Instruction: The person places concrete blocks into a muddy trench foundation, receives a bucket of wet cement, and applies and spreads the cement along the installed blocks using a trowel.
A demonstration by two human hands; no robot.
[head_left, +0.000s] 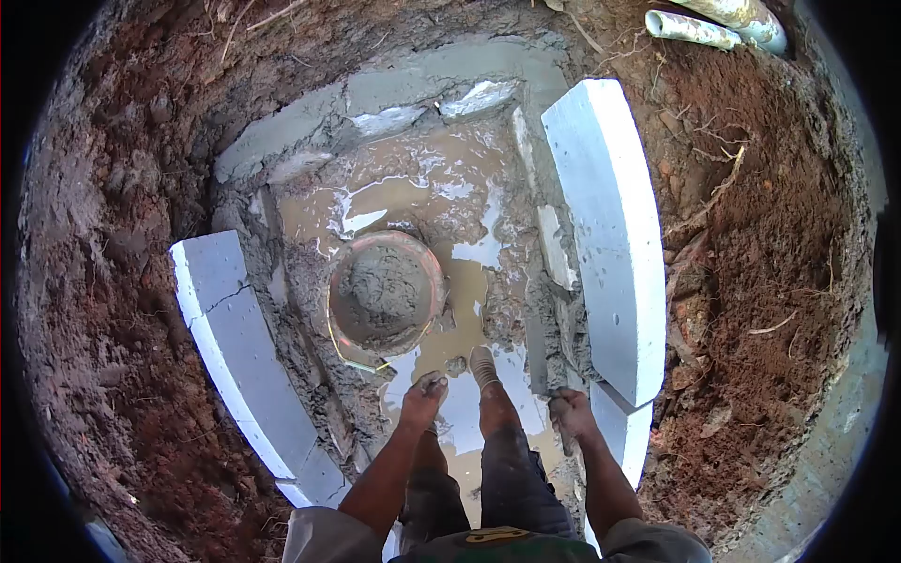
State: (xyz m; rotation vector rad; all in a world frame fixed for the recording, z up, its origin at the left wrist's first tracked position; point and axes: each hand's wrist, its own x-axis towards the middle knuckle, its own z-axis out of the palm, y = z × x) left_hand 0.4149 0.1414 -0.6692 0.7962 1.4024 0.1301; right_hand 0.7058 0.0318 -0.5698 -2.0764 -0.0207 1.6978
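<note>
My left hand [424, 399], its fingers curled and nothing visible in them, is over the muddy water near my foot. Just ahead of it sits a round bucket [439, 281] with grey wet mortar [385, 281] inside and a thin wire handle lying against its near side. My right hand [571, 413] is closed beside the inner edge of the right-hand row of blocks; a dark grey shape shows below its fingers, too unclear to name. Close to that hand is a long pale block [605, 235], standing on the mortared right wall, with another block [618, 432] nearer me.
On the left stands a row of pale blocks [239, 328], with cracks showing. Wet mortar [450, 66] tops the far wall. Muddy water [460, 310] covers the floor. Red soil banks [770, 281] with roots surround the pit; pipes [694, 30] protrude at upper right.
</note>
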